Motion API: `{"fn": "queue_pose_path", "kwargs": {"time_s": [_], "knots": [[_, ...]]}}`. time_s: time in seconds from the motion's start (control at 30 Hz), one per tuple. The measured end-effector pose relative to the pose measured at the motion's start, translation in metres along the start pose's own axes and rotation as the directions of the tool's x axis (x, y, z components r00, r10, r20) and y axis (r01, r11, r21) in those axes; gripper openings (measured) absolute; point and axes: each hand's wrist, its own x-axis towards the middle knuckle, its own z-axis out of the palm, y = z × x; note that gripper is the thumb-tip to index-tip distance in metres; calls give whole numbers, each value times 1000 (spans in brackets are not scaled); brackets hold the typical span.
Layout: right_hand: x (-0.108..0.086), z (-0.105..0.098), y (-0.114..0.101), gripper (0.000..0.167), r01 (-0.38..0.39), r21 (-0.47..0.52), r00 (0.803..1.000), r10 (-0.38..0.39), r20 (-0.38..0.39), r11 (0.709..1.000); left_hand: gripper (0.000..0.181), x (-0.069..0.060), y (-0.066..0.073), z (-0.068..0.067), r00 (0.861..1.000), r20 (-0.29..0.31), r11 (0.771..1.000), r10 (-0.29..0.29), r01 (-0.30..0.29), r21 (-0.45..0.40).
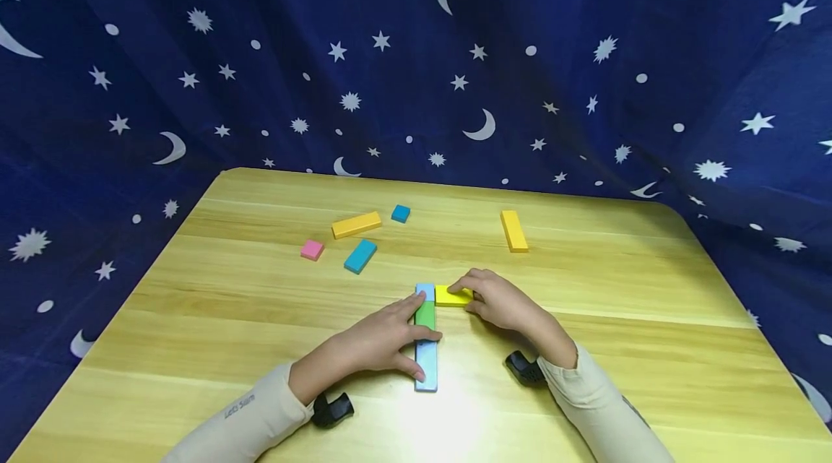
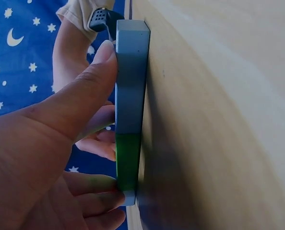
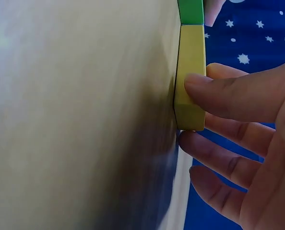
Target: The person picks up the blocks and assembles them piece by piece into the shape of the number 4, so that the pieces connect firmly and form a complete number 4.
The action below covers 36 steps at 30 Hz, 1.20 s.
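A light blue block (image 1: 426, 362), a green block (image 1: 424, 316) and a smaller light blue block (image 1: 423, 290) lie end to end in one straight row. Across that row my left hand (image 1: 382, 339) rests with spread fingers, the thumb (image 2: 101, 62) touching the longer light blue block and other fingertips near the green and far blue pieces. A yellow block (image 1: 445, 295) lies crosswise at the row's far end, against its right side or nearly so. My right hand (image 1: 502, 301) pinches its outer part, with the thumb (image 3: 200, 86) on the near side.
Farther back on the wooden table (image 1: 585, 261) lie an orange block (image 1: 357, 224), a small blue block (image 1: 400, 214), a longer blue block (image 1: 360, 256) and a pink block (image 1: 312, 250). Another orange block (image 1: 514, 231) lies back right. A starry curtain (image 1: 403, 73) hangs behind the table.
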Motion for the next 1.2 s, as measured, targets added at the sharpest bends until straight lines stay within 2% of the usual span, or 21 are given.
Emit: {"fn": "queue_pose_path", "kwargs": {"time_s": [0.67, 1.2], "knots": [[1, 3, -3, 29, 0, -7, 1000, 0, -4, 1000, 61, -2, -3, 1, 1000, 10, 1000, 6, -6, -22], [1, 0, -2, 29, 6, -3, 1000, -6, -3, 1000, 61, -2, -1, -7, 999, 41, 999, 4, -2, -52]]}}
